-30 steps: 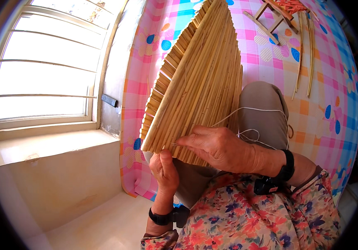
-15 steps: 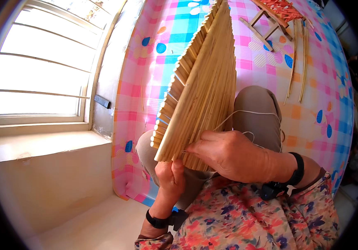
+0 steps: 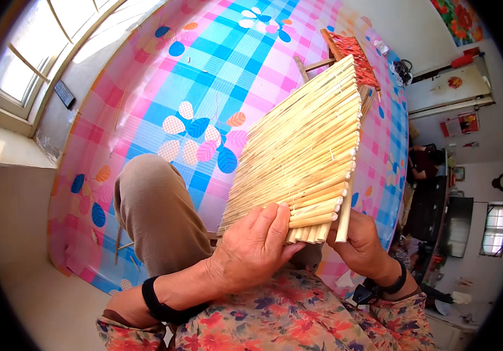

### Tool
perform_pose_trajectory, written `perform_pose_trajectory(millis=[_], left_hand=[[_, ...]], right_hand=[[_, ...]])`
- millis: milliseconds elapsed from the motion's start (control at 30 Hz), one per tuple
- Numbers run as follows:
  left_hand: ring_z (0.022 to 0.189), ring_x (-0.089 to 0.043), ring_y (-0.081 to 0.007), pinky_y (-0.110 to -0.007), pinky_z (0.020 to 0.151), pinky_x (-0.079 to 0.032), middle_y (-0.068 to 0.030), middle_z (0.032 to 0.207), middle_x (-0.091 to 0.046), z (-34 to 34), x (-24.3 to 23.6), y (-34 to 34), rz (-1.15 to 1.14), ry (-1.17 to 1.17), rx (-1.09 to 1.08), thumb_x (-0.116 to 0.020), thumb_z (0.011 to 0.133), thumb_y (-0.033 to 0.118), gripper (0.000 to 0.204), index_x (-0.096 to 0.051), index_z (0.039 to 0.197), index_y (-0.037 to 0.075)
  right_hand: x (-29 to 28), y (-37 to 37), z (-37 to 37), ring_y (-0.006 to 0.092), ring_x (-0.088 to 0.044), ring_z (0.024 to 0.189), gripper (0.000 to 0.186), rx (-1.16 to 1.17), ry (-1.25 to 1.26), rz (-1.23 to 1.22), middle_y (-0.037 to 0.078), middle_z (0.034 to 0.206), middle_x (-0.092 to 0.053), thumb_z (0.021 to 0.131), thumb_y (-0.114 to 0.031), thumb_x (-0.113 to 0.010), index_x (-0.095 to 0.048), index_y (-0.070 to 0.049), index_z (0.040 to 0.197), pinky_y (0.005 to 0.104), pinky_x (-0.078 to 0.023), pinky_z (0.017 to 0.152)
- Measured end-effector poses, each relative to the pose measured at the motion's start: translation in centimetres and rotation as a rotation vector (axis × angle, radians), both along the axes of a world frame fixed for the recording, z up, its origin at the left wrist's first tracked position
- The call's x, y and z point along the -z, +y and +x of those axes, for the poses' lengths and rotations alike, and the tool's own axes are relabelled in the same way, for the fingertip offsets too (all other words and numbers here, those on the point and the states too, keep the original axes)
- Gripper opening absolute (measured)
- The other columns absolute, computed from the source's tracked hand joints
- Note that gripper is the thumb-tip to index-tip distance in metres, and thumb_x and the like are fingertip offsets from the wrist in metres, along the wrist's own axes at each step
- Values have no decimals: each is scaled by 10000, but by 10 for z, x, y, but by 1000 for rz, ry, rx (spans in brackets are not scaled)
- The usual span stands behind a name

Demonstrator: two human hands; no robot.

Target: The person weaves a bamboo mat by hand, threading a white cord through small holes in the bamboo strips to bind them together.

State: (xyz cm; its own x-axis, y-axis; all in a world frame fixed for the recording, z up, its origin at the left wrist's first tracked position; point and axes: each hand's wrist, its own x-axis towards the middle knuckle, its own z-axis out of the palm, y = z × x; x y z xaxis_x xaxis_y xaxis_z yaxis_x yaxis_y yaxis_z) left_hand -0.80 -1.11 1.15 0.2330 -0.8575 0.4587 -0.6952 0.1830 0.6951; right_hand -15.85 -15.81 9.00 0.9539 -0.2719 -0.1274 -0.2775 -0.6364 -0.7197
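Observation:
A mat of thin straw-coloured sticks (image 3: 298,152), bound side by side with fine stitches, is propped at a slant in front of me. My left hand (image 3: 254,243) is closed on its near lower edge, fingers lying over the front face and thumb below. At the right-hand edge, my right hand (image 3: 359,243) reaches behind the mat and grips it beside a longer stick (image 3: 345,225) that juts past the others. The mat hides most of that hand's fingers. Further sticks show underneath, so the mat looks folded or doubled.
A chequered floral sheet (image 3: 205,76) spreads beneath me. Beyond the mat stands a wooden frame with red weaving (image 3: 354,55). My bent knee (image 3: 152,199) is at the left. A remote control (image 3: 64,95) lies on the window ledge. Another person (image 3: 427,161) is far right.
The mat has swung round to the right and now shows its broad stitched face. My left hand has moved onto its front, my right behind its edge. The white cord is out of sight. My view has turned.

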Motion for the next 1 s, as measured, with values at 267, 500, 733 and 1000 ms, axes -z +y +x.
perform_pose_trajectory(millis=[267,500,733,1000], left_hand=[[788,-604,-326,-352,650,-526,-256,987,-576,7,7,-6,-78,-85,105,-674,802,289,577,-493,1129,-151],[799,-606,-330,-350,650,-530,-262,977,-572,12,10,-5,-137,-99,128,-669,804,274,553,-504,1098,-164],[811,-606,-329,-348,659,-532,-259,982,-573,12,11,-6,-122,-106,159,-673,799,271,561,-498,1111,-160],[809,-606,-320,-349,664,-533,-251,982,-576,8,10,-8,-108,-137,144,-677,795,282,563,-504,1109,-152]], right_hand=[[-16,4,3,341,-653,886,269,-16,43,-205,183,994,-648,777,19,-627,-628,33,1046,354,-521,746],[-11,16,5,325,-660,887,218,50,7,-232,168,1007,-659,794,-8,-646,-648,17,1010,355,-508,765],[-17,16,2,326,-652,928,329,18,67,-272,178,1055,-645,771,27,-623,-611,26,1099,358,-533,781],[-20,14,-4,287,-665,910,221,84,89,-136,154,1041,-661,831,-9,-633,-640,12,1051,342,-505,799]])
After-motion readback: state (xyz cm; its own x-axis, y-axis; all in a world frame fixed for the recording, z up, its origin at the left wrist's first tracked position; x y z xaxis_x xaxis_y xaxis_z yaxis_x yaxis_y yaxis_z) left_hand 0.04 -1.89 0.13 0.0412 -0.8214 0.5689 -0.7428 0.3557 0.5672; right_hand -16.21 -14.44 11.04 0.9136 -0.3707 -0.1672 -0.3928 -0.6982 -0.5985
